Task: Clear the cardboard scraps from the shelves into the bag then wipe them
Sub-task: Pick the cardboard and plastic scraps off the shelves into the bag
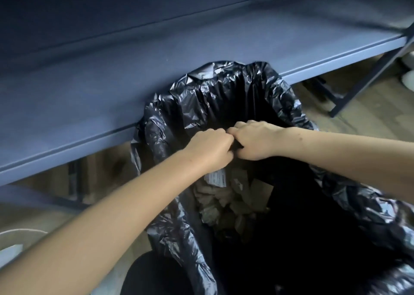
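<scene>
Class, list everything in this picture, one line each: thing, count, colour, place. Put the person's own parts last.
shelf: one, blue-grey, across the top.
bag: one, black, open, centre, before the shelf edge.
cardboard scraps: many, brown, inside the bag.
label: one, white, on the scraps.
frame brace: one, dark, upper right, under the shelf.
floor: one, brownish, beneath the shelf.
left grip: one, bare hand, over the bag mouth, fingers curled.
right grip: one, bare hand, beside the left grip, fingers curled; contents unclear.
</scene>
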Tool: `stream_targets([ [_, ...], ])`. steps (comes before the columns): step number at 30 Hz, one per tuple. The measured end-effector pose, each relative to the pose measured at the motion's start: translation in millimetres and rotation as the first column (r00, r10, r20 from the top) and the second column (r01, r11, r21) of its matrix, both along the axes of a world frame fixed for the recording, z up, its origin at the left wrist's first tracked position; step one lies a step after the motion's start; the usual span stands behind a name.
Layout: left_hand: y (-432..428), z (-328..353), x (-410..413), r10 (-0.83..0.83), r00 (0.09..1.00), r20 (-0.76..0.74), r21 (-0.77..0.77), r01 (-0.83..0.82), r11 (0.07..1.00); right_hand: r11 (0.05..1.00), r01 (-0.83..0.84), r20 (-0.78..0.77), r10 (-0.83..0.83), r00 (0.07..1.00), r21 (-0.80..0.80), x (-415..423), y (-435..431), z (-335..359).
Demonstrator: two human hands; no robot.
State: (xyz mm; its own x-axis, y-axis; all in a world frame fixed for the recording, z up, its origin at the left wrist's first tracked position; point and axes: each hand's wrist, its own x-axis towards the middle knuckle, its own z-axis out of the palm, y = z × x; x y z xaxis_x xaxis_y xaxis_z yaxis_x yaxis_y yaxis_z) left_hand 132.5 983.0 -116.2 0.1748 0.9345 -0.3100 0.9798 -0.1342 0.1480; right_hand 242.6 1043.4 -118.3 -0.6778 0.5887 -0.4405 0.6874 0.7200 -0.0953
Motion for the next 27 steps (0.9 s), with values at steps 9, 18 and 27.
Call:
stream_targets([
  [9, -22, 98, 14, 0.143, 0.986, 0.088, -0.09, -0.135, 0.987, 0.967, 0.135, -0.063, -0.152, 0.986, -0.216, 2, -23, 103],
  [18, -59, 214, 28, 0.257, 0.956, 0.139, -0.157, -0.235, 0.959, 0.933, 0.164, -0.052, -0.191, 0.98, -0.321, 7, -60, 227],
  [27, -97, 306, 36, 0.351, 0.913, 0.208, -0.214, -0.308, 0.927, 0.924, 0.158, -0.031, -0.18, 0.983, -0.349, 12, -95, 323],
])
